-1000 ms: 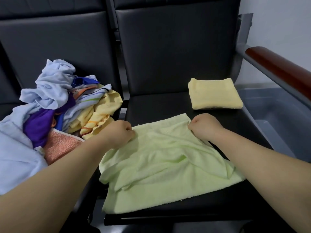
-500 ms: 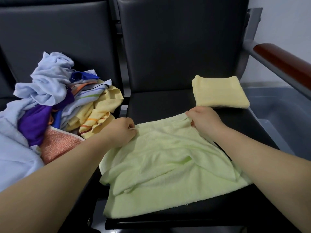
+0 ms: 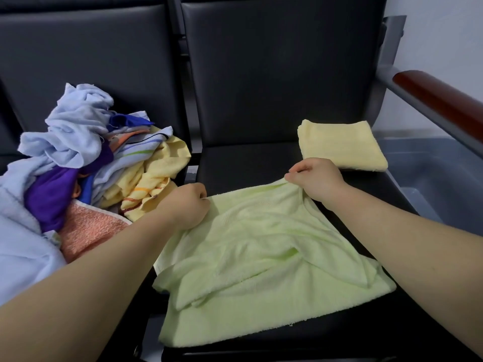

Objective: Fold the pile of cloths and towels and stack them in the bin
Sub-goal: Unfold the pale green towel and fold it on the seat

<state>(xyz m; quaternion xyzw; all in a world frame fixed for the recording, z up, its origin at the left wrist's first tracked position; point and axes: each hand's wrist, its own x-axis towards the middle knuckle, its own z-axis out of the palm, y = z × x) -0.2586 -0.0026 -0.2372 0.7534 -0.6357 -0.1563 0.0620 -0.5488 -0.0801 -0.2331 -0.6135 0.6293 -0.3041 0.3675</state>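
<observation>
So on the far left, the unfolded pile (image 3: pixel 86 163) sits heaped on the left seat: a pale blue towel (image 3: pixel 75 131) on top, a purple cloth (image 3: pixel 52 194) under it, a peach towel (image 3: pixel 91 228) at the near edge and a yellow striped cloth (image 3: pixel 154 178) spilling toward the gap between the seats.

Just right of that, the left hand (image 3: pixel 187 205) is down on the far-left corner of the light green towel (image 3: pixel 261 257). Its fingers are curled in tight and pinch the corner, knuckles up.

The green towel is spread over the black seat (image 3: pixel 248 163) of the right chair. It's rumpled, with a loose fold running across the middle, and the near edge is close to the seat's front.

The right hand (image 3: pixel 317 178) has the far-right corner. Thumb and fingertips pinch the edge and lift it a little off the seat, while the other fingers are curled.

Just beyond that hand, a folded yellow towel (image 3: pixel 339 145) lies flat on the far right of the same seat, apart from the green one.

Past the wood-topped armrest (image 3: pixel 441 100) on the right is the grey bin (image 3: pixel 428 178), lower than the seat. Can't tell what's inside it.
</observation>
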